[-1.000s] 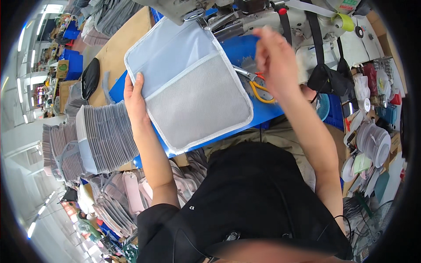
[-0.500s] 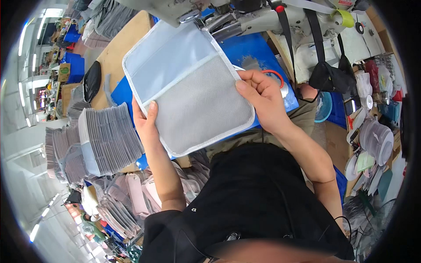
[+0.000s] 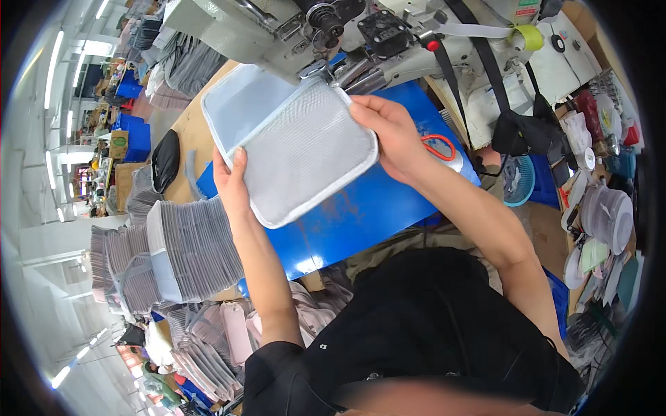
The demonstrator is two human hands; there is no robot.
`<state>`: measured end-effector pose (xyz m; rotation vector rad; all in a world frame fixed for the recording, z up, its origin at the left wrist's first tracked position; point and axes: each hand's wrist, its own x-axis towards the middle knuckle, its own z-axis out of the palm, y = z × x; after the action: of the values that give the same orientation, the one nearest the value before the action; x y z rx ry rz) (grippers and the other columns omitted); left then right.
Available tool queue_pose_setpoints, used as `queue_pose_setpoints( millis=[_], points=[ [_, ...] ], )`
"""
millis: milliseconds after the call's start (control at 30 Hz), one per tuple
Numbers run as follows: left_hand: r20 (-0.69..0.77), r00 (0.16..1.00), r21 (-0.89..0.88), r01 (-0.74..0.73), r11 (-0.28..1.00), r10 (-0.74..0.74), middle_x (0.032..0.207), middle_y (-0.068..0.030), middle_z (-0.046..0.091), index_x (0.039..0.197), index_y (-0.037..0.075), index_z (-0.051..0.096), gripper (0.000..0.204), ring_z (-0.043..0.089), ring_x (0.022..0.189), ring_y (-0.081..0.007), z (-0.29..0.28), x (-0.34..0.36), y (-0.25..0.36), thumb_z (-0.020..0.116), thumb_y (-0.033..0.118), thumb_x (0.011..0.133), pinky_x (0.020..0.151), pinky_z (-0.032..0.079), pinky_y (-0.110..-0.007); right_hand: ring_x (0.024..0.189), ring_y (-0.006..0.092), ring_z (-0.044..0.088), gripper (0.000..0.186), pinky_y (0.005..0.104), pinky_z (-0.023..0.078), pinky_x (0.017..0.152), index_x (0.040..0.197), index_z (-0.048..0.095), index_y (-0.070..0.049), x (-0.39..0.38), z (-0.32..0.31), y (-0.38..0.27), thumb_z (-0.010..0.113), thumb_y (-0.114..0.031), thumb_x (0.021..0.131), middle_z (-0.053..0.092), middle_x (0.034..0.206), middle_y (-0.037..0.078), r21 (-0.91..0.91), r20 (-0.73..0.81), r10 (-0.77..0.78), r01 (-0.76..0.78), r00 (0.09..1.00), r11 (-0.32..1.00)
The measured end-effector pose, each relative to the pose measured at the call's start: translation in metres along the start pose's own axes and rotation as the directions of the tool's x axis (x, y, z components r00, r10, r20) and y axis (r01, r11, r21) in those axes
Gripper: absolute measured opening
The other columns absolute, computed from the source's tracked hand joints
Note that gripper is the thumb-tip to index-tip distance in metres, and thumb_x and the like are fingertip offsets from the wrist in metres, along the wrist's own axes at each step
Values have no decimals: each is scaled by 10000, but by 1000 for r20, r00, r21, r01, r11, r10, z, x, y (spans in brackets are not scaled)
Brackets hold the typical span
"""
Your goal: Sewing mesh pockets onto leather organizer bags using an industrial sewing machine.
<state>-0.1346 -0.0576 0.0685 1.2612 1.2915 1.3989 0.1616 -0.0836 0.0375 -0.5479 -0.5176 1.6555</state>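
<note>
Cluttered workshop surrounds a glossy blue bench point(image 3: 347, 222). At its far edge stands an off-white metal sewing machine point(image 3: 232, 38); over its far left corner, a rectangular grey-mesh, pale-blue panel point(image 3: 305, 149). Left hand point(image 3: 234, 184) and right hand point(image 3: 395, 135) pinch its opposite sides. Near the bench's right edge: a red loop handle point(image 3: 451, 144).

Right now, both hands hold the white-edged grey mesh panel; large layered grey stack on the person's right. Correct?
Wrong side: head view shows the large layered grey stack on the person's left. Left hand and right hand hold the mesh panel.
</note>
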Motion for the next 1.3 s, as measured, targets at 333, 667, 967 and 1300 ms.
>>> queue_pose_setpoints(
  millis=[333, 667, 967, 1300],
  points=[
    [-43, 999, -93, -12, 996, 8, 1295, -117, 667, 1459, 13, 517, 567, 657, 1129, -190, -3, 33, 7, 747, 179, 969, 965, 525, -308, 944, 78, 611, 242, 244, 491, 841, 1225, 685, -51, -37, -29, -205, 687, -168, 1013, 695, 1119, 29, -837, 290, -839, 548, 461, 12],
    [15, 994, -153, 105, 983, -104, 1432, -176, 566, 1554, 46, 418, 780, 591, 1289, -270, 8, 7, 4, 806, 247, 908, 1028, 520, -398, 1115, 203, 652, 529, 317, 456, 1030, 1272, 709, 11, 69, -119, -575, 691, -429, 978, 733, 1166, 100, -970, 98, -755, -108, 649, -219],
    [1, 996, -188, 85, 978, -86, 1454, -157, 541, 1579, 48, 357, 894, 563, 1313, -286, 7, -46, -33, 842, 269, 861, 1071, 508, -442, 1164, 190, 586, 499, 360, 420, 1070, 1267, 668, 44, 59, -151, -513, 576, -402, 1064, 657, 1290, 112, -926, -50, -862, 301, 504, 229],
    [-115, 987, -281, 77, 957, -114, 1440, -170, 558, 1583, 34, 340, 838, 559, 1323, -256, -46, -114, -86, 804, 163, 897, 1063, 503, -400, 988, 224, 669, 209, 368, 521, 908, 1170, 701, -19, -102, -135, -106, 690, -99, 978, 711, 1081, 106, -955, 269, -546, 145, 794, -259]
  ],
)
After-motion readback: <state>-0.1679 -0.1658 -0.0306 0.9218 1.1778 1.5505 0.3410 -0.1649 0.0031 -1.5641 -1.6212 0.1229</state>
